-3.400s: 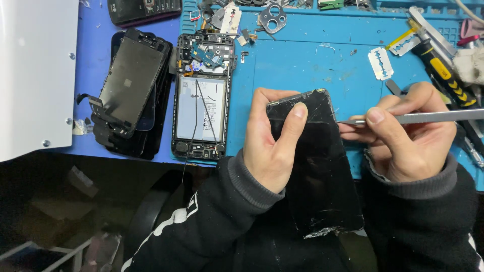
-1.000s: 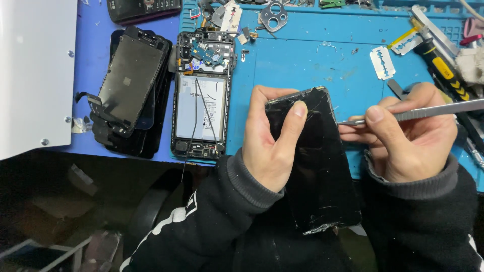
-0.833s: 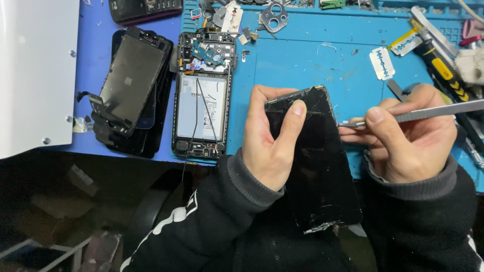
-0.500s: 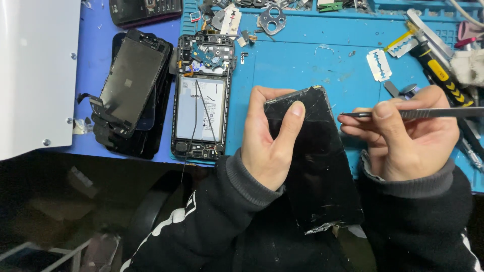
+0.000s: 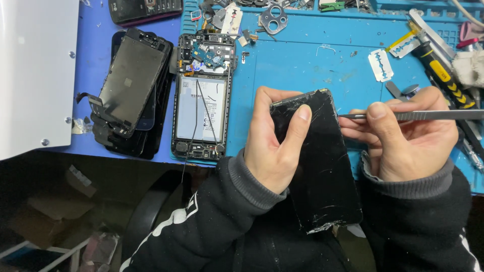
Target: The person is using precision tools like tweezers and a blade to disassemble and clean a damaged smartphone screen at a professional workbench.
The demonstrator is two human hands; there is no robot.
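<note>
Head view: the left hand (image 5: 275, 146) clasps a cracked black glass phone screen panel (image 5: 317, 161) by its left edge, long axis running from the blue tabletop mat (image 5: 302, 65) toward the body. The right hand (image 5: 408, 138) pinches a slim metal spudger (image 5: 428, 115), whose tip meets the panel's right edge (near the top corner).

Hidden and cut-off parts around the cracked screen panel (image 5: 322, 161)

The left hand (image 5: 275, 146) covers the panel's left edge, so the grip of the fingers behind it cannot be seen. The metal tool (image 5: 428, 115) runs out past the right edge, its far end unseen, and whether its tip touches the panel is too fine to tell. The dark phone (image 5: 146, 9) at the top is cut off. Small parts (image 5: 227, 12) along the top are too small to identify.
</note>
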